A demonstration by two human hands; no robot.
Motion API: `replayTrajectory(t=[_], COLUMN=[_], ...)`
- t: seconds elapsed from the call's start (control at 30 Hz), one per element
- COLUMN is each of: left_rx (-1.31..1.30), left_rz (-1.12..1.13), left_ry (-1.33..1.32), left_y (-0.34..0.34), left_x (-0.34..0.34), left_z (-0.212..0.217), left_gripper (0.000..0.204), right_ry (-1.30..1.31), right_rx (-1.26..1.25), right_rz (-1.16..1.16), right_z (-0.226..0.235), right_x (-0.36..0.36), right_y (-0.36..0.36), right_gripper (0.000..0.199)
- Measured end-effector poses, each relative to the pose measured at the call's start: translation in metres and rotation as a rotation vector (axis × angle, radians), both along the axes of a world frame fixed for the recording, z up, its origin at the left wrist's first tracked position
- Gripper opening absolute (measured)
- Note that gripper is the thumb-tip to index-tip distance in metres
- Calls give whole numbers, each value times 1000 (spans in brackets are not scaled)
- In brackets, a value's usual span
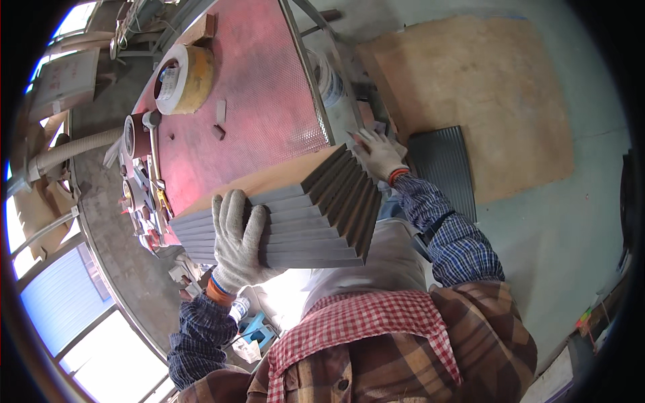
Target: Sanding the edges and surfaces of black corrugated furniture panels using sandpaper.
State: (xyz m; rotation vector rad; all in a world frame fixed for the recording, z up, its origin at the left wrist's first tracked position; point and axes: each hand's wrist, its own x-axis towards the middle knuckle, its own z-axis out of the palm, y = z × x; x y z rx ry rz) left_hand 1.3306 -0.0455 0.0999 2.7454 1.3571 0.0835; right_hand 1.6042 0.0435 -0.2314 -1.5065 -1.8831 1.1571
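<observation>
Stack of boards (295, 215): grey flat boards with a tan top face, fanned out at the corner so the edges step apart; located at centre of the frame, held between both hands above the near edge of the worktop.
Left hand (238, 245): in a light knit glove, lower centre-left of the frame; grip wrapped over the near long edge of the stack, fingers (232, 211) spread up across the board edges, pressing on them.
Right hand (378, 154): in a light knit glove with a red cuff, just right of centre; laid against the far corner of the stack. Whether the fingers curl round the boards cannot be told.
Sleeves: blue checked fabric on both forearms, entering from the lower part of the frame.
Worktop (262, 101): red perforated surface with a metal rim, upper centre of the frame, behind the stack.
Tape roll (185, 79): large yellowish roll with a white face, lying on the upper left part of the worktop, well apart from the stack.
Ribbed panel (443, 164): dark grey, on the floor right of the right hand.
Brown sheet (484, 87): large flat sheet on the floor, upper right of the frame, under the far end of the ribbed panel.
</observation>
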Motion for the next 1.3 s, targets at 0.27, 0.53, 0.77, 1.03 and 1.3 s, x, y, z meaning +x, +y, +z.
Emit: replayTrajectory(t=[0.27, 0.53, 0.77, 1.03, 1.3], left_rx=[-32, -23, 18, 23, 21], left_rz=[41, 47, 1, 23, 18], left_ry=[9, 29, 36, 21, 53], left_y=[0, 5, 8, 9, 9], left_x=[-2, 2, 0, 0, 2], left_z=[1, 5, 3, -2, 0], left_gripper=[125, 128, 129, 126, 125], right_ry=[859, 913, 715, 861, 927], right_rx=[-779, -209, -757, -477, 61], right_rz=[-77, 171, -35, 78, 176], right_z=[149, 191, 173, 194, 222], right_x=[4, 13, 6, 42, 49], right_y=[-23, -37, -11, -59, -103], right_gripper=[56, 56, 57, 54, 61])
